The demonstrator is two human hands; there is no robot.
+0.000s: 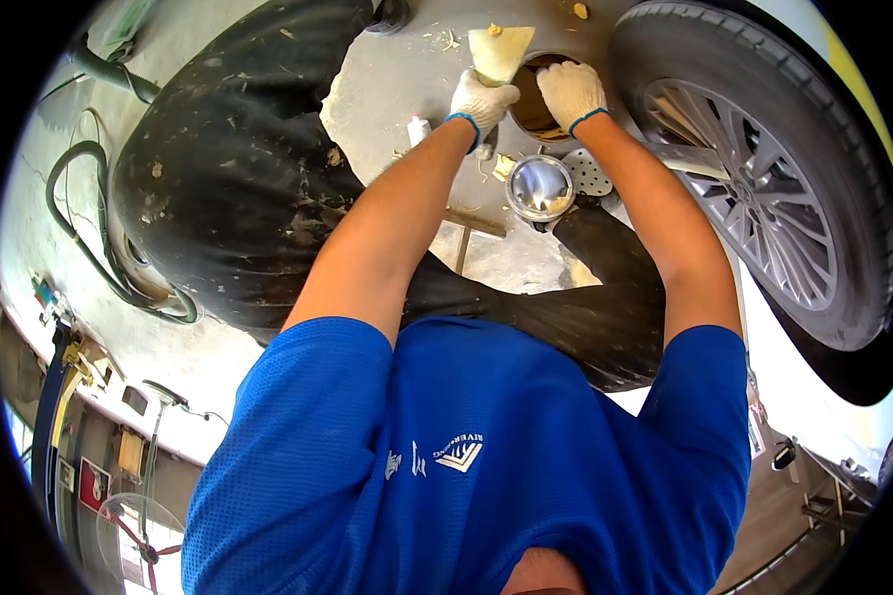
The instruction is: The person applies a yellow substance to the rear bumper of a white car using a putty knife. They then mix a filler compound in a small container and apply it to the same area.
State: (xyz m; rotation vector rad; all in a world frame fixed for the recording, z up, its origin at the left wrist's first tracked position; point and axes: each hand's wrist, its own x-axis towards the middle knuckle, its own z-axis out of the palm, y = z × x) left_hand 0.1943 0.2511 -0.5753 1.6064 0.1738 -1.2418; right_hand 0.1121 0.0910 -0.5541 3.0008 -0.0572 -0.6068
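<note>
My left hand [481,101], in a white glove, grips a pale flat spreader [501,50] smeared with yellowish paste. My right hand [571,91], also gloved, grips the rim of a round open can [534,107] holding brownish-yellow filler. The spreader sits just left of and above the can's mouth. Below the can lies a shiny round metal lid [540,186] on the concrete floor [397,79]. Both forearms reach forward over my black-trousered knees [228,188].
A car wheel with a silver spoked rim [754,198] stands close on the right. A perforated white disc [589,173] lies next to the lid, a small white tube [419,129] left of my left hand. Dark hoses [79,228] loop on the floor at left.
</note>
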